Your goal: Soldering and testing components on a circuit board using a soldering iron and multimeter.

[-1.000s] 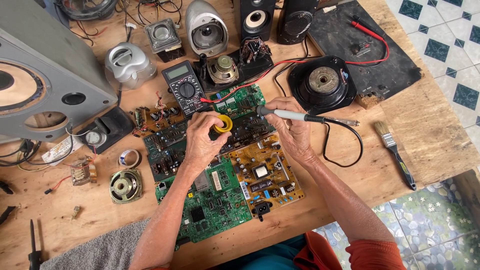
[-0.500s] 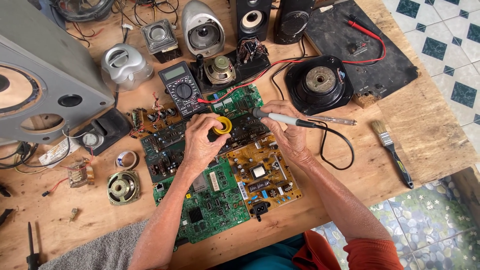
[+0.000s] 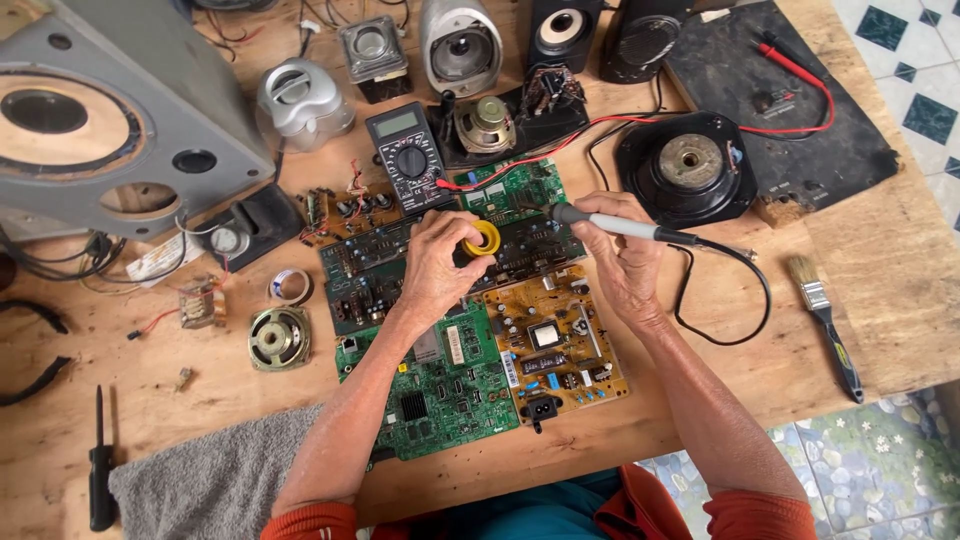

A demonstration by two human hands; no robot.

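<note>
My left hand (image 3: 436, 262) grips a small yellow ring-shaped part (image 3: 483, 238) over the dark green circuit board (image 3: 372, 272). Held in my right hand (image 3: 622, 262) is a grey-handled soldering iron (image 3: 612, 224), with its tip pointing left toward the yellow part. A black cord runs from the iron and loops to the right. A yellow-brown circuit board (image 3: 555, 343) and a green circuit board (image 3: 450, 385) lie below my hands. A smaller green board (image 3: 512, 185) lies just above them.
A multimeter (image 3: 404, 157) with red leads sits behind the boards. Around it lie a large grey speaker cabinet (image 3: 100, 120), small speakers (image 3: 460, 45), a black speaker driver (image 3: 688, 165), a paintbrush (image 3: 825, 320), a screwdriver (image 3: 98, 470) and a grey towel (image 3: 215, 485).
My right hand has brought the soldering iron a little to the left, with its tip nearer the yellow part. My left hand has stayed on the yellow part.
</note>
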